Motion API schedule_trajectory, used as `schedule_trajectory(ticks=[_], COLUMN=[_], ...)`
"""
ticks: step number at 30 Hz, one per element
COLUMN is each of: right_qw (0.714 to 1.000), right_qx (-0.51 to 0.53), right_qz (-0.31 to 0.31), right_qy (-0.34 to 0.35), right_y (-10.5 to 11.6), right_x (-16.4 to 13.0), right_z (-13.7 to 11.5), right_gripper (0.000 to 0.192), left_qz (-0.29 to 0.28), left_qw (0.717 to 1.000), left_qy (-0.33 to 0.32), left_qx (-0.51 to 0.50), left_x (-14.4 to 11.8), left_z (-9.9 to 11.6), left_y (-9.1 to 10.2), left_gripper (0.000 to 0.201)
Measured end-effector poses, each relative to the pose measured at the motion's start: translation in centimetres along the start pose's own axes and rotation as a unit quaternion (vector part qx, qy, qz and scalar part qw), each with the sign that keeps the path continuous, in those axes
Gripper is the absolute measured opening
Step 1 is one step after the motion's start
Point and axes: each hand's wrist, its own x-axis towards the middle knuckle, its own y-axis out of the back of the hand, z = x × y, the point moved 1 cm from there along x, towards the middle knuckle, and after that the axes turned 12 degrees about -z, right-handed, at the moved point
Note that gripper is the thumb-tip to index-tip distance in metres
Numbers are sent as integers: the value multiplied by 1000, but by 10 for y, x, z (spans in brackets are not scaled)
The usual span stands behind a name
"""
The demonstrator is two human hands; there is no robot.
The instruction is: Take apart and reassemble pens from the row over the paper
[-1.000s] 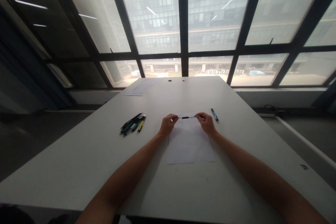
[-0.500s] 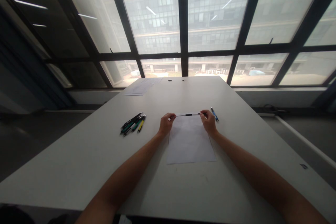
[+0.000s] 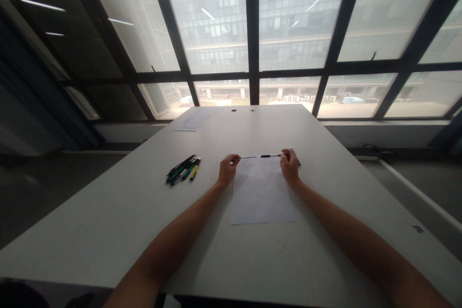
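Between finger and thumb, my left hand [image 3: 227, 169] pinches a thin dark pen refill [image 3: 249, 157] that points right. My right hand [image 3: 289, 165] is closed on a pen barrel [image 3: 267, 156] with a clear body and a black grip; its grip end faces the refill across a small gap. Both hands are just above the far edge of a white sheet of paper [image 3: 263, 197] lying on the table. Another pen [image 3: 299, 164] lies mostly hidden behind my right hand.
A pile of pens [image 3: 179, 170], black, green and one yellow, lies on the white table [image 3: 144, 231] to the left. More printed sheets [image 3: 191, 121] are at the far left, with two small dark bits near the far edge. Large windows [image 3: 288, 24] stand beyond.
The refill and the barrel have come apart, opening a gap between them. My right hand has moved slightly right with the barrel and now covers most of the blue pen.
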Motion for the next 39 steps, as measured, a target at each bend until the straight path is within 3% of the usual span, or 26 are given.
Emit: schedule_trajectory(ticks=[5, 10, 17, 23, 39], right_qw=[998, 997, 996, 988, 963], right_qx=[-42, -64, -77, -113, -205], right_qz=[46, 47, -46, -102, -173], right_qy=[6, -4, -7, 14, 2], right_y=[3, 4, 0, -4, -8], right_x=[2, 3, -1, -3, -6], right_z=[3, 7, 1, 4, 8], right_gripper=[23, 29, 35, 29, 18], left_qz=[12, 20, -1, -31, -58], left_qw=[1000, 999, 999, 998, 998], left_qy=[14, 25, 20, 0, -10], left_qx=[-3, -22, -39, -49, -37], left_x=[2, 4, 3, 0, -1], left_z=[-5, -10, -6, 2, 3], left_y=[1, 1, -2, -3, -4], left_gripper=[15, 17, 19, 17, 20])
